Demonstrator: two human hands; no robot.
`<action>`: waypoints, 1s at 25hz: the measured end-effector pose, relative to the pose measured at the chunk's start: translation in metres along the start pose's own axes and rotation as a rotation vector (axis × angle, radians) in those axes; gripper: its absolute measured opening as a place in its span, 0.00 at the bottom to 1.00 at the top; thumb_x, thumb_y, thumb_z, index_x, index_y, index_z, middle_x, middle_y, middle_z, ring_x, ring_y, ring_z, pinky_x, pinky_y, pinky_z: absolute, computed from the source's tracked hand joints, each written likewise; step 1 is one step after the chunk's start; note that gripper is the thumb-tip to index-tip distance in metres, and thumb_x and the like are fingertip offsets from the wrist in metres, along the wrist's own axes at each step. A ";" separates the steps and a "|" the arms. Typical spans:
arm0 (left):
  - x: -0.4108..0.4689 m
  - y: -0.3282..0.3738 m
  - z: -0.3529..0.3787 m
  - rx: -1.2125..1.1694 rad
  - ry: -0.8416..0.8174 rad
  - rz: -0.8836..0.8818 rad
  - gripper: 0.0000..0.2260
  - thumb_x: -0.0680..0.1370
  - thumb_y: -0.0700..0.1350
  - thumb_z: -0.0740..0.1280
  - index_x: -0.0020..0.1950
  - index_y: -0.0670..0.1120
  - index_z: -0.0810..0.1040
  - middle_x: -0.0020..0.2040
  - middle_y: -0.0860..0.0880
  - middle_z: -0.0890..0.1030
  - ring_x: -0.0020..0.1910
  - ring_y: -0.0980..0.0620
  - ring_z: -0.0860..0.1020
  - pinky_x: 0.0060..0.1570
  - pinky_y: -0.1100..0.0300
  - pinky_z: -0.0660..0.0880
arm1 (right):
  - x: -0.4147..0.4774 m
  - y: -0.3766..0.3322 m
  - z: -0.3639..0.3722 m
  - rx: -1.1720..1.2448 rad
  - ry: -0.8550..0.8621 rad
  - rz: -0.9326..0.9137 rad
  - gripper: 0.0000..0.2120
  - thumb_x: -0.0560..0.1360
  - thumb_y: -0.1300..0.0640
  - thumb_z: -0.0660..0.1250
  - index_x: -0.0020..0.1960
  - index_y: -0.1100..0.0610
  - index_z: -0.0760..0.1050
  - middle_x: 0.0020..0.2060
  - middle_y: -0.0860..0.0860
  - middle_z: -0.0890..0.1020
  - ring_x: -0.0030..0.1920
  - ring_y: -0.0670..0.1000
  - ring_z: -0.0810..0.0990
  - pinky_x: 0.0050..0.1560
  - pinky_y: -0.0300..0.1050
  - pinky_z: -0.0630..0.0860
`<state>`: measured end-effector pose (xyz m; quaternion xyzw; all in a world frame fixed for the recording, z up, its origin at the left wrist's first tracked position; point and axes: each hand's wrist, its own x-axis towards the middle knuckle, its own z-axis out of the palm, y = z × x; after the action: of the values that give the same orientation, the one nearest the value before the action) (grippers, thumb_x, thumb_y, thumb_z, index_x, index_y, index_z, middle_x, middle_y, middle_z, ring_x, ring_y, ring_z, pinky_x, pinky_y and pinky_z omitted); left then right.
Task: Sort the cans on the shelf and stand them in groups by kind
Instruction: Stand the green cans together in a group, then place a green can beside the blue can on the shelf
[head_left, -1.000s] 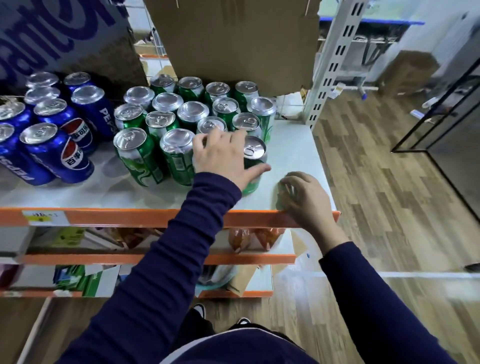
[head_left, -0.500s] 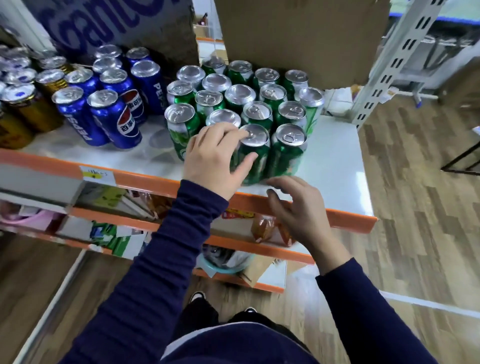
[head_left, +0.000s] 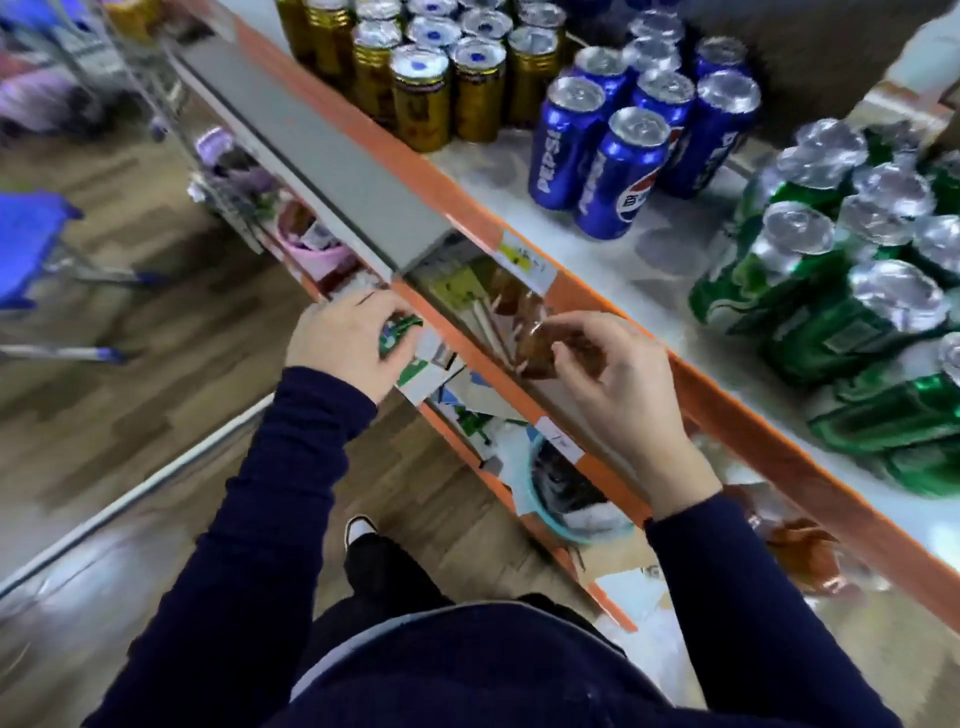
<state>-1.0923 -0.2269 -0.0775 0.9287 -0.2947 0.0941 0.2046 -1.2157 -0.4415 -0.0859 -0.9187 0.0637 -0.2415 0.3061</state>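
Centre frame, below the shelf (head_left: 665, 270) lip: pulls left hand (head_left: 353, 345) and right hand (head_left: 618, 379) off green cans (head_left: 852, 332) at right, right fingers loosely curled, empty, left grip unclear near green packet (head_left: 397, 328); with blue cans (head_left: 618, 176) and gold cans (head_left: 421, 98) grouped up top, reads as sorting nearly done.

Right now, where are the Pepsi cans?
The blue Pepsi cans stand on the white shelf, upper right of the head view, between gold cans and green cans.

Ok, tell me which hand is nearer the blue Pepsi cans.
Right. The right hand is below the blue Pepsi cans, in front of the shelf edge; the left hand is farther off to the left.
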 end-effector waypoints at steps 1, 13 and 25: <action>-0.003 -0.025 -0.007 0.012 0.002 -0.048 0.08 0.75 0.48 0.67 0.51 0.45 0.80 0.46 0.46 0.81 0.45 0.42 0.79 0.46 0.48 0.76 | 0.013 -0.009 0.019 0.008 -0.033 -0.019 0.10 0.75 0.60 0.67 0.55 0.58 0.80 0.50 0.52 0.84 0.50 0.51 0.81 0.51 0.50 0.78; 0.040 -0.281 -0.067 0.003 -0.048 -0.208 0.09 0.76 0.49 0.66 0.50 0.46 0.80 0.45 0.49 0.80 0.44 0.47 0.79 0.46 0.50 0.76 | 0.149 -0.128 0.219 -0.004 -0.236 -0.049 0.11 0.76 0.60 0.67 0.59 0.58 0.79 0.51 0.51 0.82 0.48 0.48 0.80 0.50 0.49 0.80; 0.230 -0.428 -0.056 0.007 -0.039 -0.223 0.08 0.75 0.48 0.68 0.49 0.45 0.81 0.44 0.46 0.81 0.44 0.43 0.79 0.45 0.48 0.77 | 0.355 -0.120 0.309 0.033 0.029 -0.023 0.11 0.75 0.64 0.68 0.57 0.61 0.78 0.46 0.53 0.83 0.45 0.48 0.80 0.49 0.38 0.77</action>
<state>-0.6590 -0.0016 -0.0977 0.9581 -0.1929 0.0538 0.2047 -0.7596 -0.2744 -0.0865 -0.9107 0.0534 -0.2592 0.3172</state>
